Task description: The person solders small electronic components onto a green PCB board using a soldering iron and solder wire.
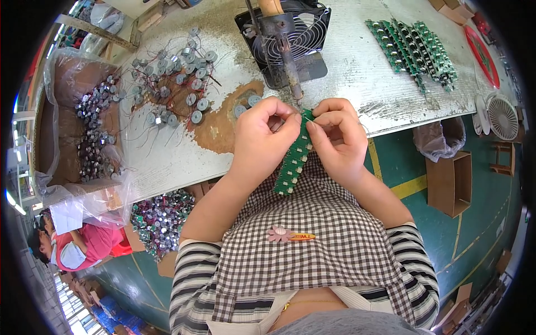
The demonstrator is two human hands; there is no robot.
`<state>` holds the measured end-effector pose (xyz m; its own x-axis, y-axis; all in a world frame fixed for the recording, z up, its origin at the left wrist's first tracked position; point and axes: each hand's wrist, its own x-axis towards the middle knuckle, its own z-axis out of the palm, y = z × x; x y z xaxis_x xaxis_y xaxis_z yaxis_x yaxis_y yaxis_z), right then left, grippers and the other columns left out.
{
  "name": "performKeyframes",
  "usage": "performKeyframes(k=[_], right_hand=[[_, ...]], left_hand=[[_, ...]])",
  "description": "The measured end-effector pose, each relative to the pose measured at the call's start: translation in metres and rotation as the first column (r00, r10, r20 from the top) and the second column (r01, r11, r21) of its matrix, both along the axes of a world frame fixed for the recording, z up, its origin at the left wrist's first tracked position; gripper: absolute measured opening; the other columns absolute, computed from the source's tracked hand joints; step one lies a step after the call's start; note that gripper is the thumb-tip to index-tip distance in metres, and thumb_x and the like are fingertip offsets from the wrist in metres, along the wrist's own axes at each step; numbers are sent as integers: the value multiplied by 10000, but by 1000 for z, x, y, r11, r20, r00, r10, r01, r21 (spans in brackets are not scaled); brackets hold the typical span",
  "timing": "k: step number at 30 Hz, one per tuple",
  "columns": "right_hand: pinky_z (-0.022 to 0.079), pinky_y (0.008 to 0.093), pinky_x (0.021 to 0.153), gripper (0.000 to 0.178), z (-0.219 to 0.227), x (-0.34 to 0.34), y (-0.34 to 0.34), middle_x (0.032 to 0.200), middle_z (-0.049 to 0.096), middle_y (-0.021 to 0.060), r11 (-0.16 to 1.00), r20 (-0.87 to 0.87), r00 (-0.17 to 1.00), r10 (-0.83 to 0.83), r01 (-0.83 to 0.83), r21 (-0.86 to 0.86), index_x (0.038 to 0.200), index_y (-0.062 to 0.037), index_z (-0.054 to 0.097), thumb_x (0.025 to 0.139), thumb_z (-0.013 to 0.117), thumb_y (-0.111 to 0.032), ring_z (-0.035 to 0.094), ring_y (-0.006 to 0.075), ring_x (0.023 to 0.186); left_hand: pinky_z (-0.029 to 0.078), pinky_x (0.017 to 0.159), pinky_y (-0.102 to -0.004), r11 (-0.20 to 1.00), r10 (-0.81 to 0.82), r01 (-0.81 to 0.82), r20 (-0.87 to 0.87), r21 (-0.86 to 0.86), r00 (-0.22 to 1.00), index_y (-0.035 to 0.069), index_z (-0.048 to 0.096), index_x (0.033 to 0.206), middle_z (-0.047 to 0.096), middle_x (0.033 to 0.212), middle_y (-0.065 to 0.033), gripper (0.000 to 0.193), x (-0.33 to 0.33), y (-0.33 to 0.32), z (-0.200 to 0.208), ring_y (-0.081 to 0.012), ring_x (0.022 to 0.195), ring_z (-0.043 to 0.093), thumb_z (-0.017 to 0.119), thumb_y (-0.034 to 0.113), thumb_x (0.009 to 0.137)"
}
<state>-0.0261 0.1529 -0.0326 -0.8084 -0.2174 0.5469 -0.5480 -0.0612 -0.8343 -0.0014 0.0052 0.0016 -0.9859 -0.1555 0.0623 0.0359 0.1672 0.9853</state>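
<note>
A long green circuit board strip (293, 167) with rows of small white parts hangs tilted in front of my chest. My left hand (265, 134) is closed, thumb and fingers pinching at the strip's upper end. From the other side my right hand (340, 137) is closed too, its fingertips pinching a thin pale wire at the board's top. Just above both hands, the tip of a soldering iron (290, 67) points down, almost meeting the board's upper end. Two small round motors (240, 110) lie by my left knuckles.
A black fan (310, 33) stands behind the iron. Wired motors (195, 72) are scattered to the left, beside a plastic-lined carton (58, 128) of metal parts. More board strips (413, 53) lie at the far right. A person (84, 243) sits at lower left.
</note>
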Motion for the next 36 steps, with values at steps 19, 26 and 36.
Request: performKeyframes(k=[19, 26, 36], right_hand=[[521, 257, 510, 175, 38, 25, 21, 896, 636, 202, 918, -408, 908, -92, 236, 318, 902, 51, 585, 743, 657, 52, 626, 203, 623], [446, 346, 437, 150, 71, 35, -45, 681, 602, 176, 930, -339, 929, 147, -14, 366, 966, 80, 569, 841, 574, -3, 587, 284, 516], [408, 334, 418, 123, 65, 33, -85, 551, 518, 74, 931, -325, 911, 254, -139, 337, 854, 1, 574, 882, 596, -117, 519, 230, 432]], left_hand=[[516, 680, -300, 844, 219, -98, -172, 528, 960, 3, 563, 1039, 634, 901, -63, 144, 51, -58, 3, -144, 778, 611, 527, 79, 922], [499, 744, -276, 809, 272, -117, -190, 576, 943, 26, 561, 995, 629, 951, -44, 102, 61, -50, 5, -126, 823, 599, 516, 100, 942], [456, 664, -210, 559, 222, -138, 14, 818, 975, 51, 593, 896, 577, 788, 18, 148, 83, -64, 26, -66, 710, 540, 514, 166, 948]])
